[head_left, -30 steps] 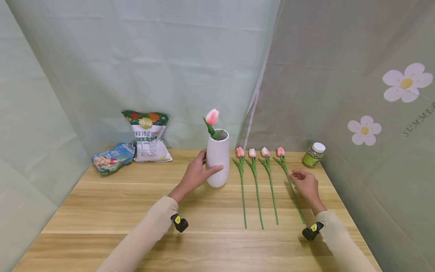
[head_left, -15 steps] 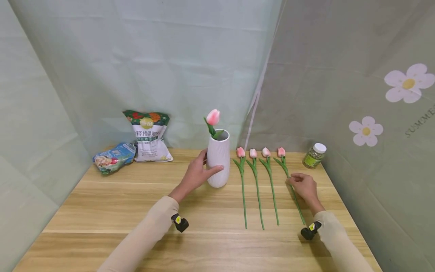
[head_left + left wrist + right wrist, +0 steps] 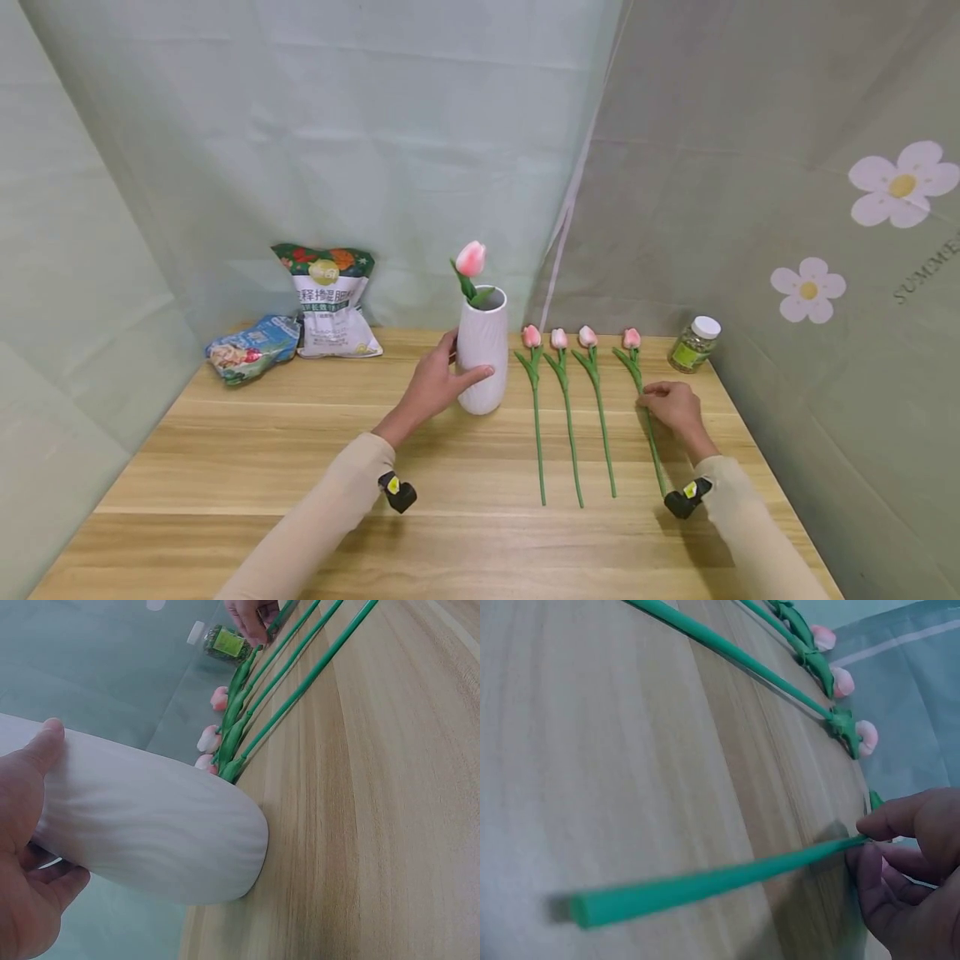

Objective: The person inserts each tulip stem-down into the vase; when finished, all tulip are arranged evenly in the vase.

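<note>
A white ribbed vase (image 3: pixel 482 358) stands upright on the table, with one pink tulip (image 3: pixel 470 260) in its mouth. My left hand (image 3: pixel 435 382) grips the vase from the left, thumb across its front. In the right wrist view, my right hand (image 3: pixel 919 859) pinches the green stem (image 3: pixel 727 883) of the rightmost tulip (image 3: pixel 632 338) between thumb and fingers. In the head view that right hand (image 3: pixel 673 410) is at the upper part of the stem, below the leaves. Three more tulips, the nearest to the vase being a pink one (image 3: pixel 532 337), lie side by side between the vase and my right hand.
A clear jar with a white lid (image 3: pixel 694 343) stands at the back right corner. At the back left are an upright white and green bag (image 3: pixel 333 304) and a blue packet (image 3: pixel 253 348) lying beside it. Cloth walls enclose the wooden table (image 3: pixel 480 533).
My right hand has closed its fingers on the rightmost tulip's stem. That tulip's head has shifted slightly right and its stem stands straighter. The left hand and vase stay put.
</note>
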Tool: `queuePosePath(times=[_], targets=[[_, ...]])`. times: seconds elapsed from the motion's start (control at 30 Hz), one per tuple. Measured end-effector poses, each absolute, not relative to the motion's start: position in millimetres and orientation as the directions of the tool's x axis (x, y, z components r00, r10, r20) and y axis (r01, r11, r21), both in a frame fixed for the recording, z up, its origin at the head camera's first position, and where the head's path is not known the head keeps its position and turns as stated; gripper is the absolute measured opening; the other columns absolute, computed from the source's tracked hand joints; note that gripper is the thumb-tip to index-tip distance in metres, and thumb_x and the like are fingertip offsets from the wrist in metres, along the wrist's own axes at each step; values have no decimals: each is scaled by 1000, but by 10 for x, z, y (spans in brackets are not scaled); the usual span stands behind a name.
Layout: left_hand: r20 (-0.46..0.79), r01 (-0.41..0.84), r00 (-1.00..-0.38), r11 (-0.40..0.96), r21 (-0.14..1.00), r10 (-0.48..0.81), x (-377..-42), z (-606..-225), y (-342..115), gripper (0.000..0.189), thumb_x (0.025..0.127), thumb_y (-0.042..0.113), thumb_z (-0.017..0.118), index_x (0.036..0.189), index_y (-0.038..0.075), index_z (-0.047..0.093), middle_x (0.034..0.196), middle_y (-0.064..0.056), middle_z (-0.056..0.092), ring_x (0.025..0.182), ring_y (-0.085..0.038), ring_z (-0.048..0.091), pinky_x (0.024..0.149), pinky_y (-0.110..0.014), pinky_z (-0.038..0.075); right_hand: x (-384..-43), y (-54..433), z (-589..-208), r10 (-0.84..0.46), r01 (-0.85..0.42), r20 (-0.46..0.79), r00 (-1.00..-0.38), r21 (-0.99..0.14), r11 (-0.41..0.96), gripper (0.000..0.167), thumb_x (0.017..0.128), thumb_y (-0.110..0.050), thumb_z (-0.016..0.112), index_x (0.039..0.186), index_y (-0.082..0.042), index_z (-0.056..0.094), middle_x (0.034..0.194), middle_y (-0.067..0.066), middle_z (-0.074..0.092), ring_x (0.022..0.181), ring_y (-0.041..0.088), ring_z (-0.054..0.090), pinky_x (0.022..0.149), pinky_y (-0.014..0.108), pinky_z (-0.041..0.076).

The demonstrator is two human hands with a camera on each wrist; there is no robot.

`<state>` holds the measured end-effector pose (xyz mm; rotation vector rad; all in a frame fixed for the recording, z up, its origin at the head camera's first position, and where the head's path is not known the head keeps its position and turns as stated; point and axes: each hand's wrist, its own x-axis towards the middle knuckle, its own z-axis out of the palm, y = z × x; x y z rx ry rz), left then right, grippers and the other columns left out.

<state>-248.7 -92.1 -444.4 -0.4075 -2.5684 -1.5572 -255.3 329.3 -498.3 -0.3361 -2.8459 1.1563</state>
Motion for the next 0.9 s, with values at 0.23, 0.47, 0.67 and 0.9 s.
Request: queuePosePath(times=[0.23, 0.47, 0.67, 0.9], targets=[[233, 287, -957, 437, 853, 172, -2491, -4443, -922, 91, 87, 44, 82, 154, 3, 37, 147, -19, 54, 134, -33, 55, 110, -50, 49, -2541, 3332, -4921, 201, 213, -100, -975, -700, 682, 34, 89, -20, 75, 109, 8, 74, 90, 14, 75, 75, 17, 63, 61, 25, 48], [226, 281, -958, 432, 857, 177, -2489, -4439, -930, 91, 87, 45, 81, 154, 3, 37, 147, -18, 54, 134, -32, 55, 110, -50, 48, -2531, 3325, -4842, 206, 191, -69, -976, -719, 668, 33, 91, -18, 72, 113, 6, 73, 94, 14, 76, 70, 9, 63, 63, 24, 51], [221, 279, -958, 426, 861, 180, -2496, -4442, -937, 92, 87, 46, 81, 155, 4, 36, 148, -18, 53, 135, -32, 54, 111, -51, 47, -2489, 3271, -4667, 194, 152, -28, -981, -731, 665, 36, 96, -21, 67, 121, 5, 70, 104, 20, 76, 73, 13, 70, 66, 25, 53], [218, 279, -958, 430, 858, 186, -2498, -4442, -936, 92, 87, 45, 81, 155, 3, 35, 149, -19, 52, 136, -32, 53, 112, -50, 46, -2450, 3198, -4483, 182, 108, 5, -983, -790, 604, 40, 98, -21, 65, 126, 7, 66, 117, 26, 70, 78, 9, 71, 81, 38, 63]])
